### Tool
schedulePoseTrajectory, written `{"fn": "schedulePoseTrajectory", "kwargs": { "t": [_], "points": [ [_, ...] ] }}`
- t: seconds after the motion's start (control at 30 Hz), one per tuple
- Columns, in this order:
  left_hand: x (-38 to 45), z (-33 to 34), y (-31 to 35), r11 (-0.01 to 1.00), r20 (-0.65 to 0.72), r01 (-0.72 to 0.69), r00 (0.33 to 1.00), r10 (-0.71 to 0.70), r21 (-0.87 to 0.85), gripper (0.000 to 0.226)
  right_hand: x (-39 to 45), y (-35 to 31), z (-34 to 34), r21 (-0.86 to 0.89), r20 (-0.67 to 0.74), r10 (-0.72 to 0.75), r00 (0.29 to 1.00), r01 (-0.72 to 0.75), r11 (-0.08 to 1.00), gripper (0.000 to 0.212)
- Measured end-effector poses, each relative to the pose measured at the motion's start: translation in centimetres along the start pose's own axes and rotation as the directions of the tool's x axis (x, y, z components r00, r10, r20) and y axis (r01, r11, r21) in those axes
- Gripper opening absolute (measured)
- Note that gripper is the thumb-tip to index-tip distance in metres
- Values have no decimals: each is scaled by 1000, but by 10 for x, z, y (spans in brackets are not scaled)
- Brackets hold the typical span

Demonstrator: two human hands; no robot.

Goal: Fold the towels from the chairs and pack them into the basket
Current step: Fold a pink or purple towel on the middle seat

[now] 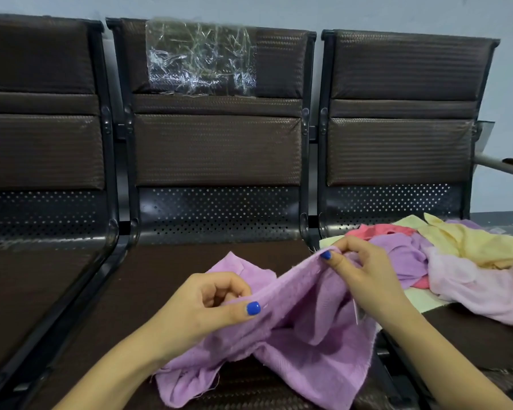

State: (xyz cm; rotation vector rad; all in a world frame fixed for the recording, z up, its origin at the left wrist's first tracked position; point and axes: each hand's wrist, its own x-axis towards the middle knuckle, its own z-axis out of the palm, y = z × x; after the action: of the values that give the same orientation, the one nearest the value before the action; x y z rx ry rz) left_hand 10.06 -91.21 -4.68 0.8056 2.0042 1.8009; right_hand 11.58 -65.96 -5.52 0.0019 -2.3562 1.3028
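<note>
A lilac towel (pixel 302 347) hangs crumpled over the front of the middle chair seat (pixel 166 279). My left hand (pixel 202 309) pinches its upper edge between thumb and curled fingers. My right hand (pixel 365 270) pinches the same edge further right, so the hem runs taut between both hands. A pile of towels (pixel 462 261) in yellow, pink, purple and coral lies on the right chair seat. No basket is in view.
Three dark brown chairs stand in a row against a pale wall. The left chair seat (pixel 27 285) is bare. Crinkled clear plastic (pixel 200 59) clings to the middle backrest. A metal armrest (pixel 504 167) sticks out at the far right.
</note>
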Motion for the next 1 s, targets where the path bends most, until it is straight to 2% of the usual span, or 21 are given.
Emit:
{"fn": "schedulePoseTrajectory", "kwargs": {
  "t": [0.13, 0.3, 0.43, 0.53, 0.63, 0.7, 0.8, 0.93, 1.0],
  "points": [
    [0, -8, 0, 998, -102, -51, 993, 54, 32, 56, 4, 15, -8, -3, -190, 109, 976, -111, 994, 22],
    [-3, -18, 2, 998, -201, -51, 978, 55, 25, 55, 8, 55, -23, 91, -368, 321, 873, -309, 947, 30],
    [-5, -24, 0, 999, -206, -23, 978, 27, 22, 60, 9, 71, -32, 283, -495, 486, 720, -396, 874, 33],
    [-5, -29, -3, 995, -132, 9, 991, 5, 103, 60, 8, 71, -35, 512, -498, 631, 596, -385, 768, 39],
    [-4, -34, -8, 976, -64, 108, 993, -97, 192, 45, 7, 72, -40, 597, -519, 686, 510, -359, 718, 36],
    [-4, -40, -13, 945, -43, 190, 982, -185, 268, 34, 6, 72, -44, 617, -508, 712, 484, -373, 693, 32],
    [-4, -49, -23, 881, -140, 256, 966, -217, 399, 11, 5, 70, -49, 689, -509, 737, 446, -302, 659, 32],
    [-3, -60, -34, 839, -312, 279, 940, -139, 467, 30, 2, 62, -46, 654, -547, 680, 488, -258, 711, 33],
    [-1, -61, -34, 835, -393, 293, 914, -101, 465, 30, 3, 57, -44, 661, -538, 672, 509, -241, 711, 33]
  ]
}}
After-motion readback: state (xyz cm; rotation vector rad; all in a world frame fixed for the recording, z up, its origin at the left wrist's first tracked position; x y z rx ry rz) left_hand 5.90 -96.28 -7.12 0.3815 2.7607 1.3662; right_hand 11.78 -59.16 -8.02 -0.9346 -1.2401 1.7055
